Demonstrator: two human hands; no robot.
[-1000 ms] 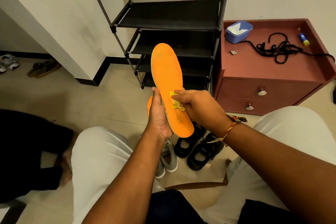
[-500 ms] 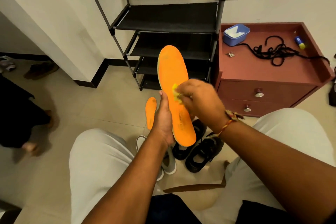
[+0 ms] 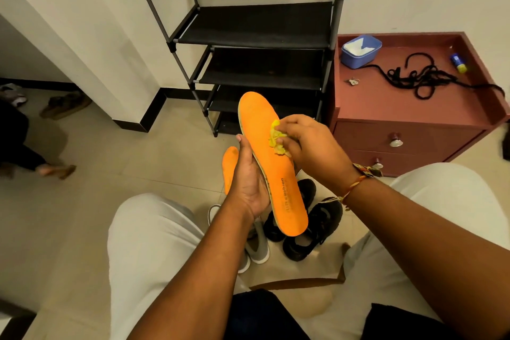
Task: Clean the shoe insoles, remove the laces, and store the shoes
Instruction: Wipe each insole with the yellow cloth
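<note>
Head view: I judge the insole-cleaning step to be in hand. Leftmost, a second flat orange foam insole [image 3: 229,165] lies on the tiled floor, partly hidden behind the left hand [image 3: 248,185]. That hand grips the long orange foam insole [image 3: 278,176] by its edge, thumb up along the side, holding it tilted above the shoes. A crumpled yellow cloth [image 3: 277,141] is pinched against the insole's middle by the bunched fingers of the right hand [image 3: 309,146]. Below are grey sneakers [image 3: 256,248], then black sneakers [image 3: 311,226]. Behind stands a black metal shoe rack [image 3: 256,25]. Right of it, tangled black laces [image 3: 422,80] lie on a reddish-brown drawer cabinet [image 3: 386,102]. Count: two insoles, one cloth, two black shoes, seemingly two grey shoes, one rack; the laces are not countable. Next move, my judgement: wipe toward the heel with firm support underneath, then do the floor insole.
</note>
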